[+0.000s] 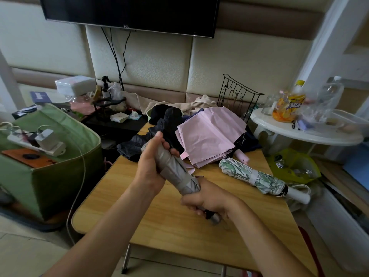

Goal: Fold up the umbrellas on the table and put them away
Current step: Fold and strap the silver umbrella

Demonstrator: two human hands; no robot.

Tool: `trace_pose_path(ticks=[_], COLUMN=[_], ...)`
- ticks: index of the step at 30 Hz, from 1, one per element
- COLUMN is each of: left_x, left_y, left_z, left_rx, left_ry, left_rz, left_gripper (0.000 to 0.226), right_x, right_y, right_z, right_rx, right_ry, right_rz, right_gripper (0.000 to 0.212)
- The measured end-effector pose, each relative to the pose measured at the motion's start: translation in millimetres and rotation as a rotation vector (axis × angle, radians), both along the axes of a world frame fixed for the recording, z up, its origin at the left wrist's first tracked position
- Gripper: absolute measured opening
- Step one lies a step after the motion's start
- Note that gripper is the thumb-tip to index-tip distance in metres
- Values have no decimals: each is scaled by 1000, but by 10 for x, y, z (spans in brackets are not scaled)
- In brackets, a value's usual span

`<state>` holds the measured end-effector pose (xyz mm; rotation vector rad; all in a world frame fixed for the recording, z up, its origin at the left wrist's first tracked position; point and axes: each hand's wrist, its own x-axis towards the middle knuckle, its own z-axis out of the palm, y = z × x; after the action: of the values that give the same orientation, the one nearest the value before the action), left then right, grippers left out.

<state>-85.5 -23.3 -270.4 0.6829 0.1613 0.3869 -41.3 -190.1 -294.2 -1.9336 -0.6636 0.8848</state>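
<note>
I hold a rolled grey umbrella (179, 174) slanted above the wooden table (159, 222). My left hand (151, 164) wraps around its upper canopy, thumb up near the tip. Around its handle end my right hand (207, 200) is curled, the dark and silver handle poking out below the fingers. A strap runs round the grey canopy. On the table's right lies a folded white and green patterned umbrella (259, 178) with a white handle. Behind it a pink umbrella (209, 134) lies loosely collapsed, and a dark navy umbrella (139, 142) sprawls unfolded beside it.
A green fabric box (60, 170) with a power strip and charger stands left of the table. A white round side table (299, 128) at the right carries bottles and a jar. A black wire rack (237, 94), clothes and a wall television are behind.
</note>
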Motion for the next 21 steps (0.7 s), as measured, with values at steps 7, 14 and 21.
trace_pose_path(ticks=[7, 14, 21], left_x=[9, 92, 103], left_y=[38, 97, 24], left_z=[-42, -252, -364], left_rx=[-60, -52, 392], left_ry=[97, 530, 772], left_rz=[125, 296, 83], left_gripper=[27, 18, 41], right_x=[56, 300, 535], right_y=[-72, -270, -672], right_z=[24, -210, -356], right_rx=[-52, -194, -229], right_ry=[-104, -677, -682], right_rz=[52, -48, -135], right_gripper=[24, 34, 53])
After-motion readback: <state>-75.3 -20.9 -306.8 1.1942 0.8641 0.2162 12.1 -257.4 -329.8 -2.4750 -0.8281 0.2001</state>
